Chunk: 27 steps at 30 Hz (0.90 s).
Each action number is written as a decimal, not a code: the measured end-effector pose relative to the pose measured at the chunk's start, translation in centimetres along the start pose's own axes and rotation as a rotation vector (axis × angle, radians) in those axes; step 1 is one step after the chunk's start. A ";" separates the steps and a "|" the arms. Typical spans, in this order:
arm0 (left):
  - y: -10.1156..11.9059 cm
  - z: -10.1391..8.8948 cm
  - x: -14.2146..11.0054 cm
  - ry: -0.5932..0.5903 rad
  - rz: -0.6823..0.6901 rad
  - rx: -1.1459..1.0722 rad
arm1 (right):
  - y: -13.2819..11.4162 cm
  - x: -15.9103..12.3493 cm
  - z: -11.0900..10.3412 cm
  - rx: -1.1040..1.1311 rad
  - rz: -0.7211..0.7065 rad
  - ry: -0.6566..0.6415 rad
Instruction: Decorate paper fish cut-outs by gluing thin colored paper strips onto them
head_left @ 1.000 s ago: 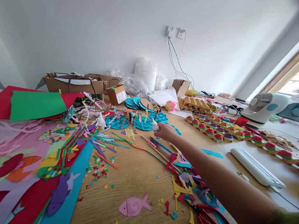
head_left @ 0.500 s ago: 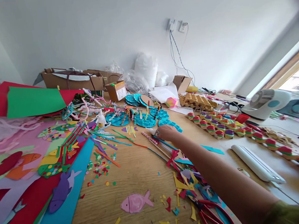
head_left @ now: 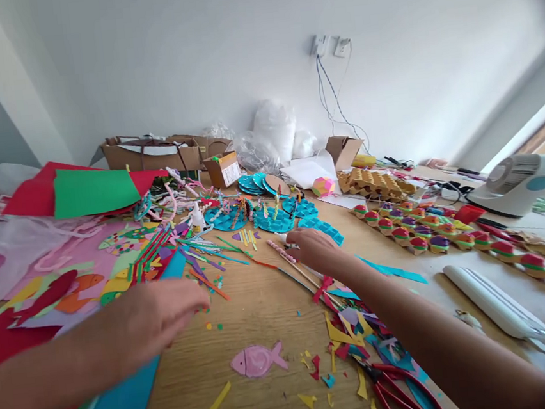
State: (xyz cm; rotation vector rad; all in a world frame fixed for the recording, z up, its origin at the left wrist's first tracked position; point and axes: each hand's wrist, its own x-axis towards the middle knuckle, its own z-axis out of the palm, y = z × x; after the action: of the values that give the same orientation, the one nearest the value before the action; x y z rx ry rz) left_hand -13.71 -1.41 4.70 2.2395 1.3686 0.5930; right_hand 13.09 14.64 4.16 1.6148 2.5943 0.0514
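Observation:
My right hand (head_left: 312, 245) reaches to the table's middle, its fingers curled around a small white-tipped bottle (head_left: 281, 237), mostly hidden by the hand. Just left of it lies a stick with a pink twisted end (head_left: 281, 252). My left hand (head_left: 174, 307), smeared by motion, hovers over small paper scraps at the left, fingers stretched and nothing seen in them. A pink paper fish (head_left: 258, 360) lies flat on the wood between my arms, with a yellow paper strip (head_left: 215, 405) below it. Red-handled scissors (head_left: 401, 388) rest among paper offcuts near my right forearm.
Coloured paper sheets (head_left: 95, 189) and paper fish crowd the left. Blue painted pieces (head_left: 274, 220) and a white glue bottle (head_left: 197, 218) stand farther back. Painted egg-carton strips (head_left: 418, 245), a white long device (head_left: 498, 301) and a fan (head_left: 511, 184) are at the right.
My left hand has come into view from the left, over the paper. The right hand stays at the same spot on the table. The view has turned slightly left.

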 end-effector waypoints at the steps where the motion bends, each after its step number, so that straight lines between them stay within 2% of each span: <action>1: -1.3 -1.0 1.2 0.011 -0.026 0.110 | -0.7 -0.6 -0.1 0.019 -0.034 -0.005; 4: -5.4 -3.0 3.8 0.040 -0.085 0.362 | -2.7 -1.4 0.0 0.079 -0.134 -0.031; 8: -8.6 -3.0 5.4 -0.014 -0.133 0.469 | -4.9 -0.4 0.6 0.148 -0.249 -0.052; 13: -9.1 -2.3 6.6 -0.030 -0.133 0.486 | -7.1 2.9 2.0 0.178 -0.261 -0.056; 17: -9.3 -3.1 6.7 0.004 -0.164 0.492 | -7.5 5.2 3.0 0.163 -0.204 -0.047; 22: -9.8 -3.9 6.0 0.022 -0.183 0.460 | -7.2 6.8 3.5 0.143 -0.171 -0.043; 27: -10.1 -3.8 6.0 0.039 -0.184 0.428 | -8.6 8.2 3.9 0.138 -0.188 -0.066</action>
State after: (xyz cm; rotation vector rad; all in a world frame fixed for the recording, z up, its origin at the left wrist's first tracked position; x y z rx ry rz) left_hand -20.56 8.67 2.67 2.3896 1.8397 0.3006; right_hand 2.17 18.09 -0.79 1.3768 2.7377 -0.1933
